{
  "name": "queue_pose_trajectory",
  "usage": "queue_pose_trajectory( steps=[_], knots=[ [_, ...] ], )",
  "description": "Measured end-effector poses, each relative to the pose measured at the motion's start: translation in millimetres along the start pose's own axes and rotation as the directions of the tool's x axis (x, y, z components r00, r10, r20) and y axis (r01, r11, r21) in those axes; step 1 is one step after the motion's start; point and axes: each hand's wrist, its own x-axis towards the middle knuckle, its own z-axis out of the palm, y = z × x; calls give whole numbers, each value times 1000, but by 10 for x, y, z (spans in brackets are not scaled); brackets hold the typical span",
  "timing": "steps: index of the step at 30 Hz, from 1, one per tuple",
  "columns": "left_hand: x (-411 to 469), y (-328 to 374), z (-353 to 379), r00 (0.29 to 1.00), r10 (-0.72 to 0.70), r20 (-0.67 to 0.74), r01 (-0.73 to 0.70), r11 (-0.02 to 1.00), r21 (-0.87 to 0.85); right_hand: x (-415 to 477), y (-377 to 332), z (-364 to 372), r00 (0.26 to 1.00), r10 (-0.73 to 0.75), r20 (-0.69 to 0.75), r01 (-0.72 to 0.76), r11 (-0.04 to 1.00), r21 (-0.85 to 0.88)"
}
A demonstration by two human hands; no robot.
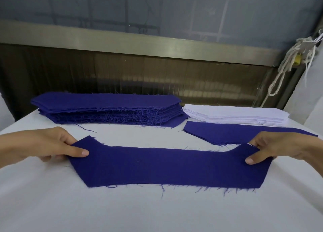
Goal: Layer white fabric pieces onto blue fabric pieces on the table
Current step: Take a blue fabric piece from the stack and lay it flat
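Observation:
A long blue fabric piece with frayed edges lies stretched across the white table in front of me. My left hand pinches its left end, thumb on top. At the opposite end, my right hand pinches the cloth the same way. A thick stack of blue pieces sits at the back left. To the back right is a stack of white fabric pieces. One single blue piece lies flat just in front of the white stack.
A metal rail and a dark panel run behind the table's far edge. White cords hang at the right. White cloth covers the whole tabletop.

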Motion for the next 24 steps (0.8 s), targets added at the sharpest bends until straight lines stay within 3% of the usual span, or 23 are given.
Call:
queue_pose_trajectory(
  steps=[4,7,10,15,24],
  knots=[
    [-65,66,-9,999,14,-51,-16,999,-47,-40,11,-29,998,-26,-52,29,998,63],
    [-141,161,-64,997,58,-46,-65,982,-177,-59,110,-161,990,-52,-134,79,976,205],
    [-167,307,-86,990,123,-68,-137,951,-276,-48,259,-377,973,-22,-229,121,895,430],
    [11,729,-26,968,168,-188,-219,930,-294,-25,383,-680,938,85,-337,175,721,670],
    [573,1774,388,948,260,-185,-313,865,-391,275,948,-1119,820,352,-451,248,492,834]
  ],
)
